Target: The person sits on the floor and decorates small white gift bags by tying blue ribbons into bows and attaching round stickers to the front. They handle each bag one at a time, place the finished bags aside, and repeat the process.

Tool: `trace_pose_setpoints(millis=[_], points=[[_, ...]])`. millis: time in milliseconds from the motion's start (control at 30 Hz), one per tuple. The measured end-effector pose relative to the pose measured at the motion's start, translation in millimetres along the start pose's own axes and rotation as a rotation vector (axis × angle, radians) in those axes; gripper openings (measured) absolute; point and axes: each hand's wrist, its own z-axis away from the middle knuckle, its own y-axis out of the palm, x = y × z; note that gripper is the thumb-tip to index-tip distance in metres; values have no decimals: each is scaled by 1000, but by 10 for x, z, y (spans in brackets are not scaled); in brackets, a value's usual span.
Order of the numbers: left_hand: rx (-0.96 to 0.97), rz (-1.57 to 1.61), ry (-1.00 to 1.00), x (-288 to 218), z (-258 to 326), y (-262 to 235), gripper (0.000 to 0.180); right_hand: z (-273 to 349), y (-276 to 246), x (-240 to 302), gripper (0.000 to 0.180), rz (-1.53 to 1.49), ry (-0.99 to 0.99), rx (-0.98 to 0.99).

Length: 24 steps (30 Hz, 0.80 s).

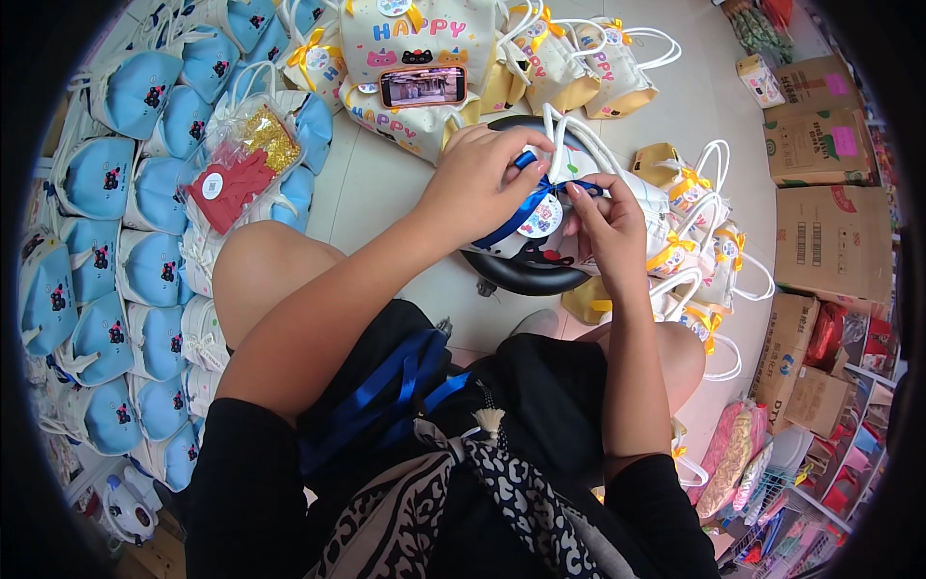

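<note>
In front of me a white gift bag (632,190) with white rope handles (582,138) lies on a round black stool (533,277). A dark blue ribbon (508,224) is looped at the handles, and a round white tag (540,217) hangs at its knot. My left hand (482,183) is closed, pinching one part of the ribbon from the left. On the right, the thumb and fingers of my right hand (613,224) pinch another end of it beside the tag. More loose blue ribbons (400,378) are draped across my lap.
Rows of light blue bags (154,193) fill the left side, with a clear packet of red and gold pieces (236,174) on top. A phone (422,86) leans on cream bags (410,39) ahead. Yellow-ribboned bags (690,246) and cardboard boxes (831,241) stand at right.
</note>
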Motion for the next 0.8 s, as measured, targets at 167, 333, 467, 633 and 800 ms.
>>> trace_pose_setpoints(millis=[167, 333, 467, 633, 800], points=[[22, -60, 35, -34, 7, -7, 21, -21, -18, -37, 16, 1, -1, 5], [-36, -47, 59, 13, 22, 39, 26, -29, 2, -50, 17, 37, -14, 3], [-20, -99, 54, -39, 26, 27, 31, 7, 25, -47, 17, 75, -13, -21], [-76, -110, 84, -26, 46, 68, 34, 17, 11, -59, 17, 73, -6, -21], [-133, -39, 47, 43, 51, 83, 33, 52, -28, 73, 17, 63, -49, -57]])
